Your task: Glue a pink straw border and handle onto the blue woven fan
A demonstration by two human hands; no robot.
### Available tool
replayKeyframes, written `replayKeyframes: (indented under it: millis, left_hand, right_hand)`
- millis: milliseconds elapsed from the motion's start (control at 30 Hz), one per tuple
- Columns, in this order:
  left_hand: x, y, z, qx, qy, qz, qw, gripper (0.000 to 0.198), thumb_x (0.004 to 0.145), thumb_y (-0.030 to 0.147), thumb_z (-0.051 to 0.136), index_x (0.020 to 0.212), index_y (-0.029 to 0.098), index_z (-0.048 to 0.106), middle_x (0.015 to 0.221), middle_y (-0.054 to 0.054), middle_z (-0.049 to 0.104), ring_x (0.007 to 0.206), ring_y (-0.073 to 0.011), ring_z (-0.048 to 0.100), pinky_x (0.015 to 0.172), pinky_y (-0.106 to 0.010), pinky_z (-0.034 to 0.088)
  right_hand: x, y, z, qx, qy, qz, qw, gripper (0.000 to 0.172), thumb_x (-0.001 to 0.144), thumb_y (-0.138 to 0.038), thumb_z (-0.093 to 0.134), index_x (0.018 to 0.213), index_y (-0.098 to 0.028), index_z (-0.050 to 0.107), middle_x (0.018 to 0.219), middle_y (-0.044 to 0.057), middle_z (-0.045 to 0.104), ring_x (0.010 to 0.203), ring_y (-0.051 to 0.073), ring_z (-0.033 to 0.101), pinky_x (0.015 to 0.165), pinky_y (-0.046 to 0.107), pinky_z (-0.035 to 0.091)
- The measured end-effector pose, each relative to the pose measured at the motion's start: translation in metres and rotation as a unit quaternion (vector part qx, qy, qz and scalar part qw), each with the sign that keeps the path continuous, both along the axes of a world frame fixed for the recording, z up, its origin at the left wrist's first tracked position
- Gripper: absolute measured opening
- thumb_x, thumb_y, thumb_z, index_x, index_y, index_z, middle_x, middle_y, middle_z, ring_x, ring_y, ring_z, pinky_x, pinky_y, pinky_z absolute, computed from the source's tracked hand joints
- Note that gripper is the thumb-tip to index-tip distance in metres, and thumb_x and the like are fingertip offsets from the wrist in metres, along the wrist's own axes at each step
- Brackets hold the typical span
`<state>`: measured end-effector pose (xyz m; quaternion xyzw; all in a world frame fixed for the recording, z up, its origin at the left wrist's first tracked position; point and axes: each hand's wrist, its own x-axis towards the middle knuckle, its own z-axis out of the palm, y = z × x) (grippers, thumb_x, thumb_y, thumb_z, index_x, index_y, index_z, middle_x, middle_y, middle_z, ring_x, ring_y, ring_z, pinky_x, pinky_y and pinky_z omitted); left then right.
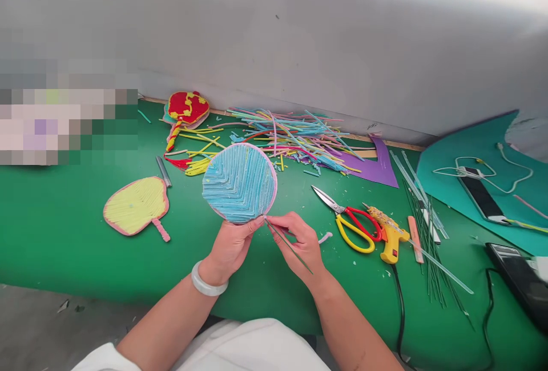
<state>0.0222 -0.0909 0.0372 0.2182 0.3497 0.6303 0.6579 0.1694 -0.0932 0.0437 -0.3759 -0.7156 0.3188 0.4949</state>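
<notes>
My left hand (230,248), with a pale bangle (209,281) at the wrist, is closed on the lower edge of a round fan face (242,182). Rows of blue pipe cleaners in a V pattern cover that face, and pink runs along its rim. My right hand (299,240) pinches thin dark green wire (295,253) against the bottom of the fan face. The wire slants down to the right across my fingers. Whether its upper end is fixed to the fan face I cannot tell.
Left lies a yellow fan (137,205) with pink edging; behind it is a red fan (188,107). Pipe cleaners (282,131) are piled at the back. On the right are scissors (355,222), a yellow glue gun (390,234), green wires (432,257) and a phone (482,194).
</notes>
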Motion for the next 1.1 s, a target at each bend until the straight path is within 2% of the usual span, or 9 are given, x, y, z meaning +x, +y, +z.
replayKeyframes:
  millis: [200,500,633,700,800,867,933,1000,1100]
  left_hand:
    - [0.003,0.0,0.002,0.012,0.004,0.002,1.0,0.034,0.061,0.017,0.089,0.092,0.025,0.077,0.093,0.001,0.076,0.088,-0.0158,0.067,0.092,-0.032,0.051]
    - [0.001,0.001,0.002,0.016,0.024,0.029,0.999,0.036,0.062,0.019,0.089,0.095,0.025,0.077,0.093,0.001,0.076,0.093,-0.0166,0.067,0.093,-0.032,0.052]
    - [-0.003,0.005,0.003,0.021,0.043,0.067,0.997,0.041,0.063,0.02,0.088,0.101,0.025,0.075,0.102,0.0,0.075,0.093,-0.0156,0.067,0.089,-0.03,0.053]
    - [-0.005,0.006,0.003,0.02,0.056,0.084,0.995,0.04,0.062,0.021,0.089,0.099,0.024,0.075,0.102,-0.001,0.075,0.089,-0.0154,0.067,0.085,-0.029,0.054]
    - [-0.006,0.006,0.002,0.002,0.079,0.085,0.993,0.035,0.059,0.023,0.09,0.091,0.021,0.076,0.089,0.0,0.075,0.08,-0.0153,0.067,0.079,-0.029,0.055]
    - [-0.006,0.005,0.001,-0.015,0.094,0.069,0.993,0.034,0.058,0.024,0.091,0.088,0.02,0.076,0.084,0.0,0.074,0.078,-0.0156,0.066,0.079,-0.03,0.055]
    - [-0.005,0.004,0.001,-0.019,0.109,0.057,0.992,0.036,0.058,0.026,0.091,0.089,0.019,0.076,0.087,-0.001,0.075,0.08,-0.0162,0.066,0.081,-0.032,0.054]
    - [-0.004,0.003,0.0,-0.015,0.119,0.05,0.992,0.036,0.058,0.026,0.091,0.09,0.019,0.076,0.089,-0.001,0.075,0.082,-0.0168,0.065,0.084,-0.033,0.053]
    - [-0.004,0.003,0.0,-0.012,0.118,0.043,0.992,0.032,0.059,0.027,0.091,0.087,0.018,0.077,0.088,-0.002,0.075,0.083,-0.0173,0.065,0.086,-0.034,0.051]
  right_hand:
    - [-0.002,-0.001,-0.004,-0.019,0.033,0.0,0.999,0.023,0.091,-0.016,0.061,0.106,-0.027,0.074,0.08,0.001,0.065,0.071,0.012,0.058,0.065,0.024,0.05]
    - [-0.004,-0.002,-0.008,-0.13,0.057,0.031,0.989,0.017,0.091,-0.028,0.063,0.104,-0.025,0.073,0.086,0.002,0.069,0.078,0.014,0.062,0.071,0.027,0.05]
    - [0.0,0.001,-0.004,-0.187,0.013,0.031,0.982,0.02,0.09,-0.034,0.063,0.105,-0.024,0.071,0.1,0.004,0.072,0.092,0.017,0.065,0.085,0.031,0.051]
    - [0.006,0.005,-0.001,-0.213,0.022,0.0,0.977,0.021,0.091,-0.037,0.06,0.104,-0.024,0.07,0.105,0.005,0.072,0.099,0.019,0.065,0.089,0.033,0.05]
    - [0.016,0.011,0.004,-0.278,0.066,-0.042,0.957,0.027,0.092,-0.046,0.057,0.101,-0.022,0.066,0.081,0.003,0.071,0.077,0.016,0.066,0.075,0.03,0.052]
    - [0.02,0.012,0.008,-0.33,0.072,0.003,0.941,0.033,0.091,-0.052,0.055,0.099,-0.021,0.063,0.064,-0.001,0.066,0.058,0.013,0.058,0.061,0.026,0.049]
    - [0.02,0.01,0.011,-0.368,0.044,0.068,0.926,0.036,0.09,-0.056,0.055,0.094,-0.021,0.061,0.057,-0.003,0.062,0.051,0.011,0.052,0.053,0.024,0.043]
    - [0.018,0.007,0.013,-0.383,0.0,0.111,0.917,0.034,0.09,-0.054,0.056,0.088,-0.02,0.059,0.053,-0.004,0.059,0.047,0.01,0.048,0.049,0.023,0.038]
    - [0.013,0.003,0.015,-0.366,-0.036,0.124,0.922,0.031,0.09,-0.05,0.055,0.084,-0.02,0.059,0.046,-0.008,0.05,0.042,0.008,0.042,0.048,0.022,0.034]
